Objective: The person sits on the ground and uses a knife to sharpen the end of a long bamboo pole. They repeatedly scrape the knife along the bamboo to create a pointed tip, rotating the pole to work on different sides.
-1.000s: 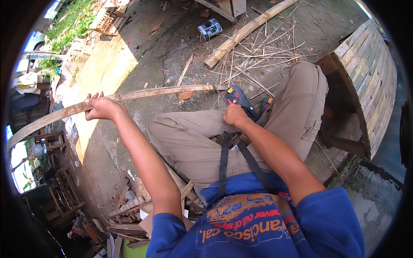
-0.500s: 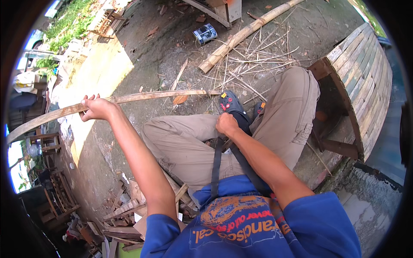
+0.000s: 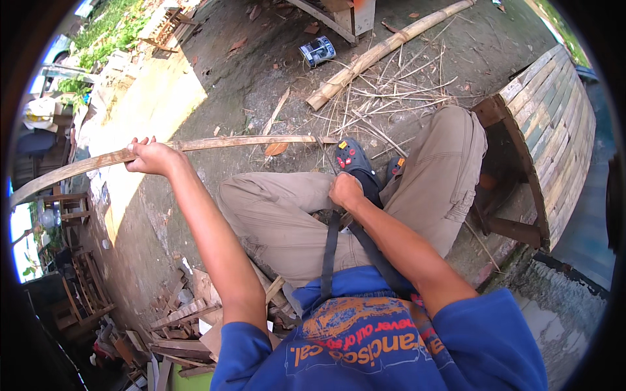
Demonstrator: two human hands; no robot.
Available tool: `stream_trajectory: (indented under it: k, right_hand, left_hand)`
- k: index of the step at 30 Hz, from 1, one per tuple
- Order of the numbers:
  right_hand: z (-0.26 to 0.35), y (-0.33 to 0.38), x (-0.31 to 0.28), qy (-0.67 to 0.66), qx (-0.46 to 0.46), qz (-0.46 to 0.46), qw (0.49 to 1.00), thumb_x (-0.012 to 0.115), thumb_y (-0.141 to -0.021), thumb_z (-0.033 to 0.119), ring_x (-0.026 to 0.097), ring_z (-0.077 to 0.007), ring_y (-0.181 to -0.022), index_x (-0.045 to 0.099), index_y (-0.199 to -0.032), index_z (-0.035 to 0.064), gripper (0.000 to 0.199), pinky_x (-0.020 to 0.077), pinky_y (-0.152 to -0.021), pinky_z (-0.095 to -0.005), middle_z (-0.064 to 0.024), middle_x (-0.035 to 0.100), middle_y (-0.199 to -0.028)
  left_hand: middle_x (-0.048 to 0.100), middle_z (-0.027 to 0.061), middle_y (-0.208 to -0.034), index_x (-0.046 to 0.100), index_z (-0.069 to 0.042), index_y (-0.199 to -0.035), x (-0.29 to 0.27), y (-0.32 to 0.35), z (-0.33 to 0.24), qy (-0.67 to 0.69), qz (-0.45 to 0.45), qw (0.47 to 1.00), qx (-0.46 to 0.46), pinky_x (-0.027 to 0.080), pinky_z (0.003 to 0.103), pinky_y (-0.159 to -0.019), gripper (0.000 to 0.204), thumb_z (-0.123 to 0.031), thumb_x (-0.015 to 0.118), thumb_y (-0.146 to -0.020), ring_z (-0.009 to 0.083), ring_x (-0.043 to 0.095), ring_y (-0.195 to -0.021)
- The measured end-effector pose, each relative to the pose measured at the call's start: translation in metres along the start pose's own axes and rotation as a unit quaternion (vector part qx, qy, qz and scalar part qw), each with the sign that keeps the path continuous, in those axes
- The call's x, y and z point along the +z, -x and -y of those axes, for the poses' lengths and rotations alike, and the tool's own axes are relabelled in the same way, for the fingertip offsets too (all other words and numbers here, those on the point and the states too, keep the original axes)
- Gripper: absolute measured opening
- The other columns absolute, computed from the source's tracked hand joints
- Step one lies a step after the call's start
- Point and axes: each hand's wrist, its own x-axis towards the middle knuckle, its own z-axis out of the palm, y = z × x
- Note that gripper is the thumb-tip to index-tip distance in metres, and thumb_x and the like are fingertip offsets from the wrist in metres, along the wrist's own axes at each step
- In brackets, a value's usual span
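A long, narrow bamboo strip (image 3: 228,143) runs from the far left edge to beside my dark clog (image 3: 354,158), curving down at its left end. My left hand (image 3: 155,158), arm stretched out, is closed around the strip, some fingertips showing above it. Close to the clog, my right hand (image 3: 345,190) is a fist, between my bent knees. A thin dark piece reaches from this fist toward the strip's right end; its kind is too small to make out. The fist hides what lies inside it.
A thick bamboo pole (image 3: 391,52) lies ahead among thin shavings (image 3: 398,91). Near it are a can (image 3: 317,51) and a wooden stand (image 3: 345,19). A slatted bamboo piece of furniture (image 3: 551,130) stands at right. Scrap wood (image 3: 186,342) is heaped at lower left.
My left hand and the strip's left part have risen slightly in the view. My right fist stays beside the clog. The whole view has shifted a little.
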Motion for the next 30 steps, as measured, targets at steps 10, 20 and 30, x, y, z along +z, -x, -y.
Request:
stream_trajectory:
  k: [10, 20, 30]
  right_hand:
    - [0.002, 0.003, -0.013, -0.026, -0.025, -0.008, 0.999, 0.053, -0.091, 0.021, 0.067, -0.0450, -0.098, 0.070, -0.097, -0.0070, 0.033, 0.0548, -0.090, -0.0472, -0.0305, 0.068, -0.101]
    - [-0.005, -0.002, -0.019, -0.013, 0.000, 0.023, 1.000, 0.057, -0.090, 0.027, 0.067, -0.0439, -0.102, 0.071, -0.100, -0.0045, 0.036, 0.0544, -0.092, -0.0469, -0.0307, 0.068, -0.103]
    - [-0.007, -0.018, -0.011, 0.010, -0.034, 0.022, 0.999, 0.058, -0.091, 0.031, 0.066, -0.0425, -0.105, 0.071, -0.104, -0.0033, 0.039, 0.0548, -0.091, -0.0472, -0.0300, 0.068, -0.108]
  left_hand:
    - [0.031, 0.0357, -0.145, 0.016, 0.012, -0.143, 0.007, -0.002, -0.005, 0.022, -0.005, 0.999, -0.029, 0.037, 0.048, -0.107, 0.054, -0.019, 0.038, -0.104, 0.0390, 0.042, -0.133]
    - [0.043, 0.0261, -0.129, 0.027, 0.006, -0.136, 0.002, -0.005, 0.004, 0.053, -0.010, 0.998, -0.024, 0.042, 0.047, -0.093, 0.043, -0.020, 0.038, -0.105, 0.0299, 0.052, -0.113]
    - [0.050, 0.0145, -0.108, 0.035, 0.003, -0.127, -0.010, -0.022, 0.026, 0.047, -0.018, 0.999, -0.018, 0.044, 0.039, -0.077, 0.034, -0.022, 0.042, -0.105, 0.0205, 0.051, -0.089]
